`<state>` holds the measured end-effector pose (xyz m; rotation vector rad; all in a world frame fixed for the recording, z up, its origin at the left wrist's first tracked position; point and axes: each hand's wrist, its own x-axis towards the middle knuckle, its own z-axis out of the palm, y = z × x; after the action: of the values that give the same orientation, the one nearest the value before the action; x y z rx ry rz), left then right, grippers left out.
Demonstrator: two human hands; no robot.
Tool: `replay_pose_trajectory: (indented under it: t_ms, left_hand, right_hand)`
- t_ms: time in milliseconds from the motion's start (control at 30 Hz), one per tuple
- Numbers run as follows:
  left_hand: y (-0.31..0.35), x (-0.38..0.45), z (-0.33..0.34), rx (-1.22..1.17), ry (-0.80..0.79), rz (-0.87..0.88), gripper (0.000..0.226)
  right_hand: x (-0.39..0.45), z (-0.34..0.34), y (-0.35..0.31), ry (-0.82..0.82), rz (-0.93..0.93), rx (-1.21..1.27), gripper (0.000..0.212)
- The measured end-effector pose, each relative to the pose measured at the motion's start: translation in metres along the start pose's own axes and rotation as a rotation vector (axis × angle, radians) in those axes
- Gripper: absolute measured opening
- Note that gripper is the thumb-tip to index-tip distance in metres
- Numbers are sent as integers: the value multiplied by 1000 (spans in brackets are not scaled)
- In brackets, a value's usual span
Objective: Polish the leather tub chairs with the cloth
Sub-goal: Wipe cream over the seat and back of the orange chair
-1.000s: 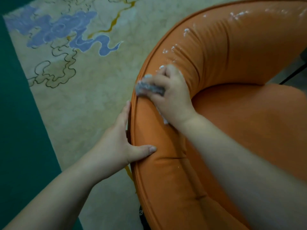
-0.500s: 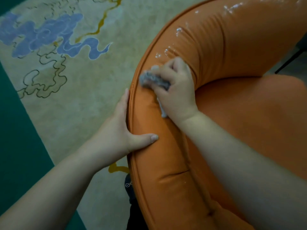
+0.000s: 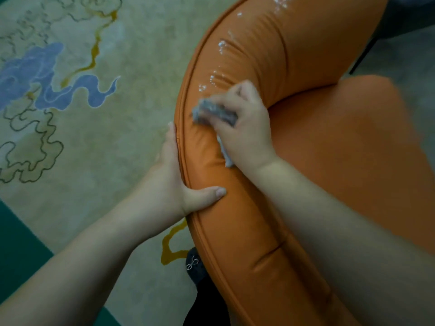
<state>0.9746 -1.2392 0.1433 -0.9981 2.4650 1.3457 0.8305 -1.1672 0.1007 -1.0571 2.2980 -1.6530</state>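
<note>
Above patterned carpet (image 3: 98, 142), right hand (image 3: 247, 128) fingers clutch, seemingly, cloth (image 3: 213, 112) on chair (image 3: 247, 231); left hand (image 3: 171, 182) braces, fingers straight.

Dim, soft, greenish light; edges somewhat blurred, perhaps motion.

we see the grey cloth (image 3: 213, 112) only as a motion-blurred wad half buried under the right hand (image 3: 244, 128), the left hand (image 3: 169, 182) fingers hidden behind the orange chair (image 3: 259, 55) rim, and the chair cut off at right and bottom.
</note>
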Motion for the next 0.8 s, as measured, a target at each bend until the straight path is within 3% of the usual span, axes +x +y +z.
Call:
replay_pose_trajectory:
  t_ms: [133, 300, 467, 633, 733, 800]
  left_hand:
    - [-3, -3, 4, -29, 12, -8, 143]
    - [-4, -5, 10, -116, 41, -19, 141]
    - [7, -22, 24, -74, 150, -52, 124]
    - [19, -58, 45, 34, 198, -107, 123]
    - [24, -76, 60, 34, 211, -142, 123]
    - [25, -81, 64, 17, 221, -156, 123]
  right_hand:
    - [3, 4, 3, 74, 91, 109, 13]
    - [-61, -30, 9, -48, 219, 193, 13]
    - [-93, -80, 8, -200, 428, 245, 15]
    - [-138, -96, -13, -169, 448, 332, 13]
    - [-158, -91, -9, -216, 331, 203, 20]
    - [-151, -93, 7, -198, 396, 153, 19]
